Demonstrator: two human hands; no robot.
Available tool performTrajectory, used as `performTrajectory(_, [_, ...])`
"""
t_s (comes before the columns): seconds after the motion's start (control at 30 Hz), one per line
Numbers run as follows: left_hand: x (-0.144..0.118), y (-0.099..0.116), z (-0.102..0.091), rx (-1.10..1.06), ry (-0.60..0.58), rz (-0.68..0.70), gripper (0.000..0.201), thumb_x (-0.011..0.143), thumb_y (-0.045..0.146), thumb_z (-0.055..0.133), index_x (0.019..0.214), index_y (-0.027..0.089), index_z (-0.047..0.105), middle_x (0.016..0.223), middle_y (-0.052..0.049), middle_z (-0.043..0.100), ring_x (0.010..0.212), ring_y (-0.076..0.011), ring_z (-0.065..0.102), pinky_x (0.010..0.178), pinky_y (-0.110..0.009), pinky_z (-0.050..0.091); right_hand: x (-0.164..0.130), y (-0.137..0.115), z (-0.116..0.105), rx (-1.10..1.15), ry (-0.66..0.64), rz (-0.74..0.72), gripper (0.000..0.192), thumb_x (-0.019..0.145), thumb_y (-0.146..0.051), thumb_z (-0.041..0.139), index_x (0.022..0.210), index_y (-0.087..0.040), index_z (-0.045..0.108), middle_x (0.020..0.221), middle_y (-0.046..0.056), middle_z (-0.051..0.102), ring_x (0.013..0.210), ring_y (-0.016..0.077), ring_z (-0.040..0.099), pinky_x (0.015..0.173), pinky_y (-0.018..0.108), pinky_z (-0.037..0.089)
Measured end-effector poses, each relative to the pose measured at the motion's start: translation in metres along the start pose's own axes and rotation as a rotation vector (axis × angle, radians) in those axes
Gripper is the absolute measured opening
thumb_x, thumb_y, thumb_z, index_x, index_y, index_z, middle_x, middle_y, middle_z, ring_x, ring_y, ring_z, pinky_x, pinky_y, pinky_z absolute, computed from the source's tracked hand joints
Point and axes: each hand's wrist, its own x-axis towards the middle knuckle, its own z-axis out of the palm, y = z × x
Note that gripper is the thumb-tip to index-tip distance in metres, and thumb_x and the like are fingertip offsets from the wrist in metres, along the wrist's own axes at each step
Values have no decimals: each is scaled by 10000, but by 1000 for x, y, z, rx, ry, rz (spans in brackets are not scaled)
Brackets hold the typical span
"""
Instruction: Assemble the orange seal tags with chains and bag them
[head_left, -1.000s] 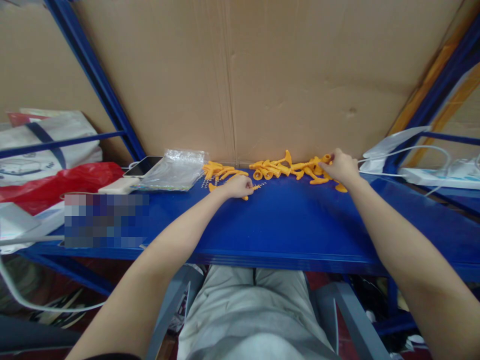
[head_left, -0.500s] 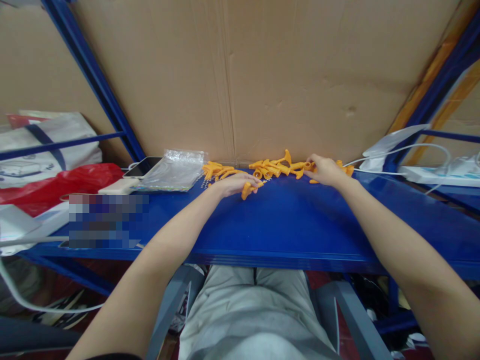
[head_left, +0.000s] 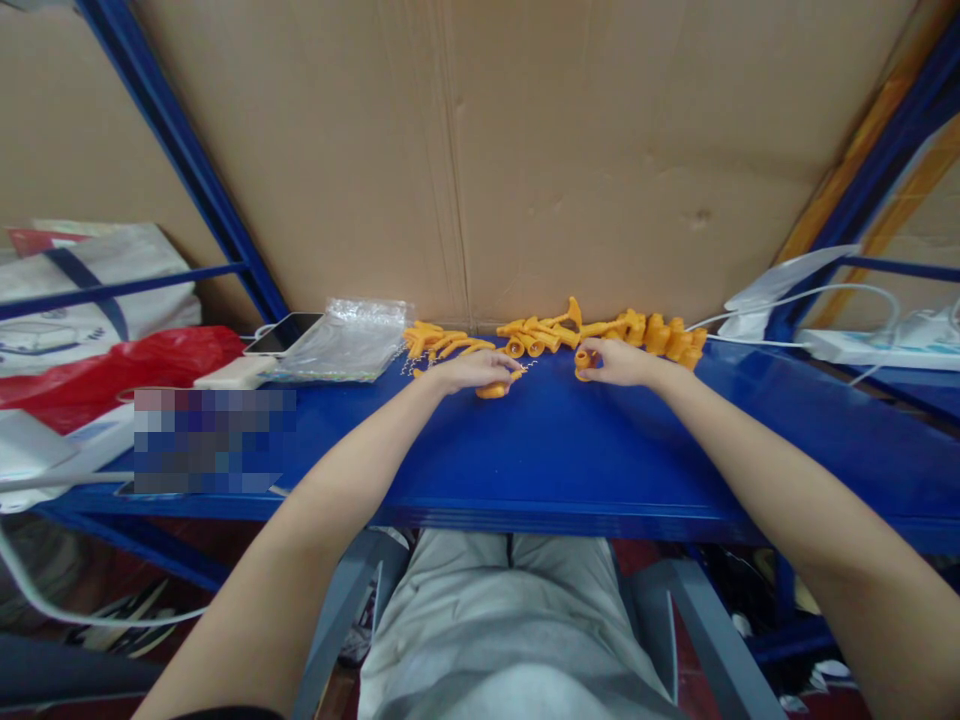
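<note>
My left hand (head_left: 478,370) is closed round an orange plastic T-shaped handle (head_left: 492,390), held just above the blue table (head_left: 480,460). Its narrow end points right, toward my other hand. My right hand (head_left: 613,362) grips a short, hollow orange plastic piece (head_left: 583,362) between thumb and fingers, its round opening visible. Behind and between the hands lie several loose orange handles and tubes (head_left: 540,334). Left of them is a pile of thin orange parts (head_left: 439,340), with small metal spiral pieces (head_left: 415,360) beside it. Short orange pieces (head_left: 660,333) stand in a row behind my right hand.
Clear plastic bags (head_left: 345,340) lie left of the orange parts, with a phone (head_left: 286,334) beside them. A red plastic bag (head_left: 135,365) sits farther left. White cables and a power strip (head_left: 877,350) are on the right. A cardboard wall (head_left: 525,150) stands behind.
My right hand has moved left from the row of short orange pieces and now carries one. My left hand stays nearly in place, its orange handle turned slightly.
</note>
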Motion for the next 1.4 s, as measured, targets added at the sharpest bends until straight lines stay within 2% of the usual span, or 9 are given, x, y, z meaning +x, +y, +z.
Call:
performTrajectory(0.3, [12,-18,2,308,44,162,353,776,206,603,1094,171,751,880,-36,728,746,-145,659,693,-234,521,1,-6,2,-51,-5,-15,162,782,-222,671,943,-210,654,820,37,714,715,187,652,648,268,489])
performTrajectory(0.43, [17,-20,3,413,163,250,221,873,275,576,939,174,762,932,-54,722,882,-174,671,842,-277,523,0,-11,2,-36,-21,11,147,792,-217,660,937,-204,638,847,46,714,735,189,655,664,265,480])
performTrajectory(0.53, [19,-23,2,549,308,293,223,906,248,545,967,173,746,1036,-84,710,1018,-206,647,976,-359,489,0,-14,2,-15,-36,25,125,806,-221,649,926,-196,625,871,58,712,753,193,654,686,271,475])
performTrajectory(0.63, [23,-29,-1,624,274,318,270,877,169,555,1082,194,729,1151,-79,695,1130,-211,606,1058,-379,440,0,-15,2,-5,-32,14,113,806,-223,644,913,-196,620,878,58,710,761,194,649,698,274,470])
performTrajectory(0.77, [30,-37,-4,648,208,311,294,863,133,548,1082,191,736,1134,-75,681,1113,-200,596,1030,-327,442,0,-12,4,2,-21,-3,114,795,-227,643,904,-197,625,874,54,709,764,194,646,707,276,471])
performTrajectory(0.97, [29,-32,-1,685,302,184,196,872,159,547,928,213,727,1102,-78,663,1088,-251,565,980,-377,419,0,-10,5,12,-7,-24,138,798,-250,647,929,-206,644,866,46,711,767,199,647,709,285,482])
performTrajectory(1.13, [21,-22,4,668,374,103,236,903,138,490,1027,206,679,1102,-86,699,1123,-277,581,982,-418,400,1,-13,5,-4,-18,-23,140,802,-240,649,933,-190,643,887,64,717,771,203,652,711,290,483])
performTrajectory(1.27, [18,-19,3,592,397,143,262,946,175,465,1138,202,641,1155,-77,711,1117,-254,630,987,-405,435,1,-14,5,2,-12,-34,167,808,-240,656,967,-190,659,907,64,727,783,208,666,722,296,495])
performTrajectory(1.4, [20,-20,4,508,351,273,254,949,171,467,1137,192,637,1171,-56,716,1098,-197,652,979,-316,479,1,-19,7,11,22,-66,208,816,-236,661,1013,-176,695,1020,108,740,919,263,693,829,359,515])
